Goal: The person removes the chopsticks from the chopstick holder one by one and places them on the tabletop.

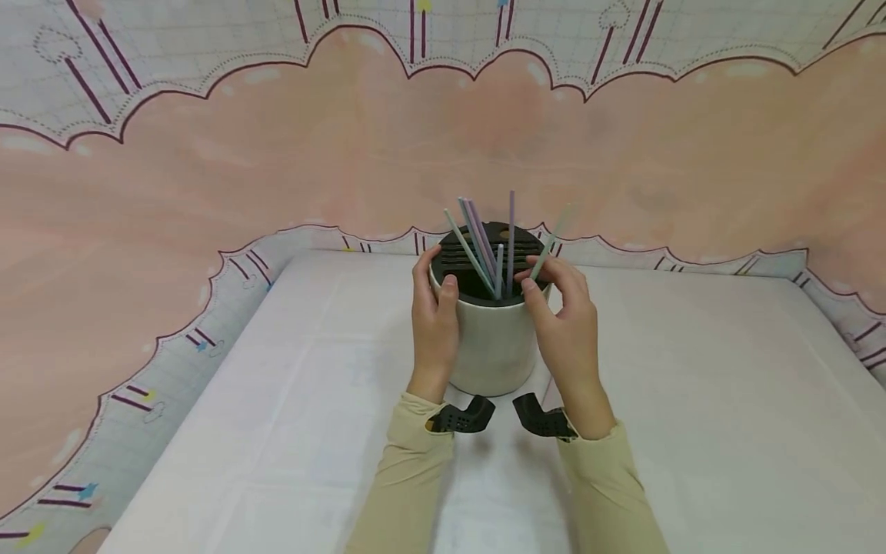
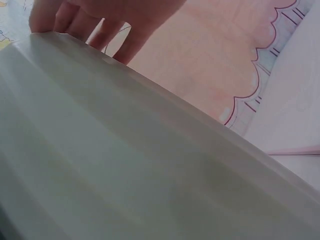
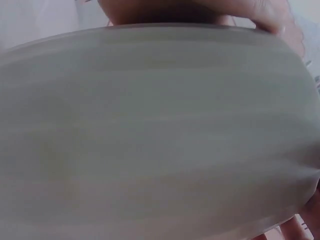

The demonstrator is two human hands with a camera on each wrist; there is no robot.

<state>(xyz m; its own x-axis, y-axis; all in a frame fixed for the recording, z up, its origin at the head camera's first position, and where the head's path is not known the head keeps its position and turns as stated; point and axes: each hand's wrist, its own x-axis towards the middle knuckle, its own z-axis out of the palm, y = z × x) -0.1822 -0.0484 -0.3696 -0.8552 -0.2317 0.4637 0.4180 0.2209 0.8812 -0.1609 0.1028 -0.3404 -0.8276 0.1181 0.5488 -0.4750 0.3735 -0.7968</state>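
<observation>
A white round container (image 1: 494,350) with a black slotted top (image 1: 455,254) stands upright on the table. Several thin pastel sticks, perhaps straws, lean out of its front opening, among them an upright purple stick (image 1: 511,231). My left hand (image 1: 434,327) grips the container's left side, thumb at the rim; the left wrist view shows its fingers (image 2: 132,45) behind the pale wall (image 2: 150,150). At the right rim, my right hand (image 1: 571,327) pinches a pale green stick (image 1: 551,242), which tilts right. The container wall (image 3: 160,120) fills most of the right wrist view, hiding the fingertips.
A white cloth (image 1: 699,408) covers the table. Behind it rises a peach backdrop (image 1: 443,154) with a scalloped, striped border. Black wrist-worn devices (image 1: 465,415) sit at both cuffs, in front of the container's base.
</observation>
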